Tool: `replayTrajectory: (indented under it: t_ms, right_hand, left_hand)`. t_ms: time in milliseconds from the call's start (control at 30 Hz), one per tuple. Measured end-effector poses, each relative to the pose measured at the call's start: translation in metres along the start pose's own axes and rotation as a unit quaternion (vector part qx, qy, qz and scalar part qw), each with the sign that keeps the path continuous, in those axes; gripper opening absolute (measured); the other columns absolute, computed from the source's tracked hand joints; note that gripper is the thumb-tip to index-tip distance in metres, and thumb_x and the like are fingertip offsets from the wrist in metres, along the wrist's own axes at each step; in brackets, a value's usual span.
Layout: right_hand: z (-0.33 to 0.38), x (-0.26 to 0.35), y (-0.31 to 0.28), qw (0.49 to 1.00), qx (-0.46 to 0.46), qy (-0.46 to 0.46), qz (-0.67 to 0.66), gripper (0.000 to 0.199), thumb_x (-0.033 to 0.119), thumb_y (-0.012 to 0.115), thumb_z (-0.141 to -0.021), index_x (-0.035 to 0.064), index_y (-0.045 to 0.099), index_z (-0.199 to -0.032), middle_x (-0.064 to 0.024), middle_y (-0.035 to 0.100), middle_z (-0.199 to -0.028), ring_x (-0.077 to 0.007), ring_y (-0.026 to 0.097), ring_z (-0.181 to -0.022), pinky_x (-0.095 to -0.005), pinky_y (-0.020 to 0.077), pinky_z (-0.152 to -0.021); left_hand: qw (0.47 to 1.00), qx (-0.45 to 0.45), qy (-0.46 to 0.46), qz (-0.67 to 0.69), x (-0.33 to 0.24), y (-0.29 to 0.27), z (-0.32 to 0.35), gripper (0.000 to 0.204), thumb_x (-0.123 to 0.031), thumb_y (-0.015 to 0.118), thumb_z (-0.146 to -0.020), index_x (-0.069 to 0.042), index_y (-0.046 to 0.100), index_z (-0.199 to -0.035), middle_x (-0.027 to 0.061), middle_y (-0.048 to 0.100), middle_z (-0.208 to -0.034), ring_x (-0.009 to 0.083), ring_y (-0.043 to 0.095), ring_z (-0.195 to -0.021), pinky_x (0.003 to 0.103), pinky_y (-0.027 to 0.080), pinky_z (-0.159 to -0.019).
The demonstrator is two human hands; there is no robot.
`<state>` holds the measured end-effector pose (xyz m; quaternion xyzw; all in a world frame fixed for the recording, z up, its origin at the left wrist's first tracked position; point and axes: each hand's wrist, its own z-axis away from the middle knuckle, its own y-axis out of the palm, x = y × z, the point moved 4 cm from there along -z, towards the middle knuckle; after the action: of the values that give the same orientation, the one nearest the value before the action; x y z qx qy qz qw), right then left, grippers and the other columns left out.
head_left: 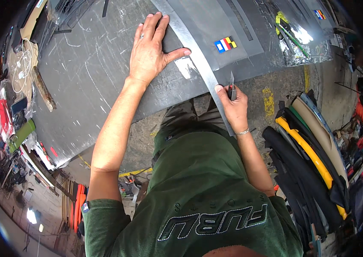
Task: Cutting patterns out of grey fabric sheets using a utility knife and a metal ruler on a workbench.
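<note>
Metal ruler (198,60) lies slantwise across a dark sheet (96,73) on the desk (284,90), pinned by the left hand (149,49), fingers spread flat. At its five o'clock, the right hand (233,105) grips a small knife (231,85) against the ruler's edge.

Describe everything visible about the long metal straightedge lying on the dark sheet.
The long, flat grey metal straightedge is a thin, dull, scuffed strip. It lies flat and runs diagonally from the top of the picture down toward the person's lap, across the dark grey scratched sheet, its lower end passing over the sheet's near edge. The left hand presses beside it, thumb resting on it. The right hand holds a small knife against its right edge.
</note>
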<state>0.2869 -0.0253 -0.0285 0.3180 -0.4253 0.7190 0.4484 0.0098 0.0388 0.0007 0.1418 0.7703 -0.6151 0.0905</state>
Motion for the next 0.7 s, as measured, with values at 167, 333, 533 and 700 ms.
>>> replayTrajectory:
  t_ms: [167, 333, 533, 700]
  right_hand:
    - [-0.0009, -0.0031, 0.0000, 1.000, 0.000, 0.005, -0.011, 0.029, 0.025, 0.079, -0.093, -0.0002, 0.068, -0.085, 0.0027, 0.054, -0.067, -0.0060, 0.046, -0.065, -0.0276, 0.0428, -0.060]
    - [-0.0018, -0.0043, 0.0000, 1.000, 0.003, 0.007, -0.016, 0.030, 0.026, 0.080, -0.093, 0.0002, 0.068, -0.085, 0.0039, 0.055, -0.066, -0.0055, 0.045, -0.064, -0.0270, 0.0420, -0.059]
    - [-0.0005, -0.0009, -0.0005, 1.000, 0.000, 0.021, 0.000, 0.027, 0.025, 0.079, -0.093, -0.0001, 0.070, -0.088, 0.0034, 0.058, -0.068, -0.0054, 0.048, -0.065, -0.0269, 0.0438, -0.060]
    - [-0.0047, -0.0059, -0.0008, 1.000, 0.004, 0.006, 0.016, 0.025, 0.025, 0.080, -0.092, 0.0009, 0.074, -0.094, -0.0017, 0.066, -0.071, -0.0081, 0.055, -0.066, -0.0279, 0.0473, -0.064]
  left_hand:
    - [1.000, 0.011, -0.004, 0.007, -0.0015, -0.0012, -0.0001, 0.105, -0.070, 0.077, -0.072, -0.004, 0.051, -0.149, 0.0149, 0.046, -0.156, 0.0355, 0.038, -0.149, 0.052, 0.029, -0.123]
    - [1.000, 0.011, -0.005, 0.006, -0.0012, -0.0007, 0.0003, 0.105, -0.071, 0.076, -0.073, -0.004, 0.050, -0.149, 0.0149, 0.045, -0.157, 0.0353, 0.038, -0.149, 0.052, 0.029, -0.123]
    - [1.000, 0.017, 0.000, -0.010, -0.0026, -0.0047, -0.0011, 0.101, -0.071, 0.074, -0.077, -0.004, 0.050, -0.149, 0.0156, 0.046, -0.156, 0.0357, 0.039, -0.148, 0.051, 0.030, -0.123]
    - [0.999, 0.012, 0.004, -0.037, -0.0091, -0.0064, -0.0026, 0.105, -0.079, 0.068, -0.077, -0.002, 0.051, -0.146, 0.0168, 0.048, -0.152, 0.0343, 0.041, -0.147, 0.053, 0.032, -0.121]
